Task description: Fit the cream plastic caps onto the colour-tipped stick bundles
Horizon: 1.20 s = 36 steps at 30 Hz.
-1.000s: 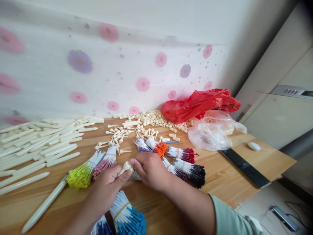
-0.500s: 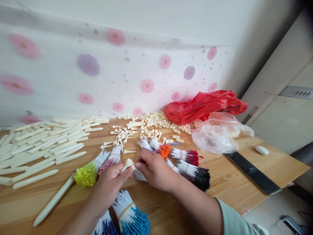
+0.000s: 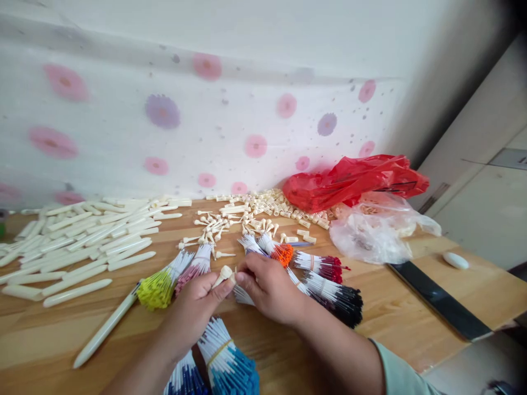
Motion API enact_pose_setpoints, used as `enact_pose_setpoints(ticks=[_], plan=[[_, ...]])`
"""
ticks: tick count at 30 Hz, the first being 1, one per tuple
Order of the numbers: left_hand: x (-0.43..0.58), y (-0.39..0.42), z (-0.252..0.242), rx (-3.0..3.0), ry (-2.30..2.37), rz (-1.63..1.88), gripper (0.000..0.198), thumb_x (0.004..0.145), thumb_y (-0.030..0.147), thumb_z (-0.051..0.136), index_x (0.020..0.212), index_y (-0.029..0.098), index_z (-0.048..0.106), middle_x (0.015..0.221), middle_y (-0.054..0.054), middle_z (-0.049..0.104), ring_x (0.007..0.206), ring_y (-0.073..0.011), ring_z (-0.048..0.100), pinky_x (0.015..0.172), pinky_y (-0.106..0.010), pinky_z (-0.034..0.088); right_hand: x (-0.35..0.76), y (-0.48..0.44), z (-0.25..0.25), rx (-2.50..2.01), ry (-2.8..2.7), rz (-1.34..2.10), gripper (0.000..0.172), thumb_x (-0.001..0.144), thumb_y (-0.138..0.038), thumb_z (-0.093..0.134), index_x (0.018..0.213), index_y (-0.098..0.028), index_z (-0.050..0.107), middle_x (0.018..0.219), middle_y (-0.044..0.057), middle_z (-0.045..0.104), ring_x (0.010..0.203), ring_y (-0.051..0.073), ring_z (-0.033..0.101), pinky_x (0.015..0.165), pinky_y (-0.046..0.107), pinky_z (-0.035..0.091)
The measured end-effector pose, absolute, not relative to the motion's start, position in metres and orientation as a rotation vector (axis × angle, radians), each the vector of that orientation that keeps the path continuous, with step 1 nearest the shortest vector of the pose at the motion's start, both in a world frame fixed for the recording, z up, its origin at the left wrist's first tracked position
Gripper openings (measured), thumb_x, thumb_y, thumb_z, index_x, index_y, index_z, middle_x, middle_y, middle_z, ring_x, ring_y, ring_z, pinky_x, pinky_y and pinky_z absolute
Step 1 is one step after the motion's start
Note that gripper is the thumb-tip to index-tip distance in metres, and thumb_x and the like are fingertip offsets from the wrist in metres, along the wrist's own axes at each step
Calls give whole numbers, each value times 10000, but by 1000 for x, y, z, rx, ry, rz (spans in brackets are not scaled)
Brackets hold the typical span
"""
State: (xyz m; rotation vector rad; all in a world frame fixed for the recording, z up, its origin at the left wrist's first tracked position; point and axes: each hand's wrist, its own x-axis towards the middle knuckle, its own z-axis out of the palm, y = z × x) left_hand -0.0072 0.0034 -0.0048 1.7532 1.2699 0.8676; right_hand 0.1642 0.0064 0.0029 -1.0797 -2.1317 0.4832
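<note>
My left hand is closed on a small cream plastic pen part with a rounded head, held between thumb and forefinger. Close against it, the thumb and fingers of my right hand are pinched together; whatever lies between them is too small to make out. Around my hands lie bundles of white pen refills: yellow ones and pink ones to the left, orange ones, red ones and black ones to the right. Blue refills sit below, bound with a rubber band.
Cream pen barrels are heaped at the left, with one longer pen nearer me. Small pegs and slotted sleeves lie at the back. A red plastic bag, a clear bag and a black strip are on the right.
The whole view has shifted slightly, so the table things appear a little further right. Both hands stay together around the cream part, with their grip much the same.
</note>
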Motion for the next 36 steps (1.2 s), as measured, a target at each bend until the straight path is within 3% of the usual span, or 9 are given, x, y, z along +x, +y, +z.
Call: enact_pose_setpoints(ticks=[4,8,12,17,23,26,28,33,36], plan=[[-7,3,-4,1781,1243,838,358,834,441,480,586,185,503,598,21,512,643,-152,495,576,-224,398,164,8,2,-1139,-2120,499,281,920,-288,392,662,-182,433,623,-12,483,580,103,454,544,204,317],[-8,3,-5,1792,1263,856,350,835,435,483,590,186,497,592,22,506,649,-155,501,584,-228,402,162,8,1,-1080,-2098,470,182,900,-281,426,754,-182,469,747,17,534,669,120,496,598,210,353],[-8,3,-6,1812,1267,839,364,838,451,470,592,184,496,596,22,503,638,-153,500,568,-229,394,162,8,-1,-1128,-2097,487,248,919,-277,379,692,-185,423,670,3,495,613,115,467,572,211,340],[-7,4,-6,1864,1254,863,345,847,411,467,593,182,512,586,22,515,641,-153,513,572,-229,390,163,8,0,-1057,-2101,525,184,902,-250,400,733,-184,428,724,13,506,664,122,476,600,217,346],[-4,1,-9,2025,1310,1068,321,806,344,533,538,171,495,543,23,488,553,-125,446,543,-242,324,152,7,-7,-1080,-1916,699,285,913,-278,380,643,-191,353,614,-26,416,574,102,401,539,216,304],[1,-3,-9,1658,1271,1174,311,772,368,592,552,167,502,517,38,445,498,-97,395,484,-217,306,148,6,-14,-1023,-1734,850,307,928,-333,367,654,-193,370,584,-40,389,547,96,387,513,209,316],[4,-4,-8,1143,1179,1182,297,774,390,599,601,168,503,488,60,395,426,-74,345,410,-191,276,149,6,-16,-971,-1662,839,254,926,-348,389,741,-184,447,635,-28,447,581,101,432,541,213,362],[7,-2,-1,377,858,1323,181,856,186,510,679,150,515,612,6,537,527,-96,530,473,-200,440,148,5,-12,-855,-1937,438,128,876,-259,519,918,-187,617,863,49,596,814,162,523,737,287,430],[8,-2,1,277,784,1383,205,878,143,465,682,146,526,611,13,518,518,-81,511,479,-187,449,139,1,-11,-895,-2122,278,175,866,-212,530,989,-211,653,949,59,620,860,186,503,773,321,425]])
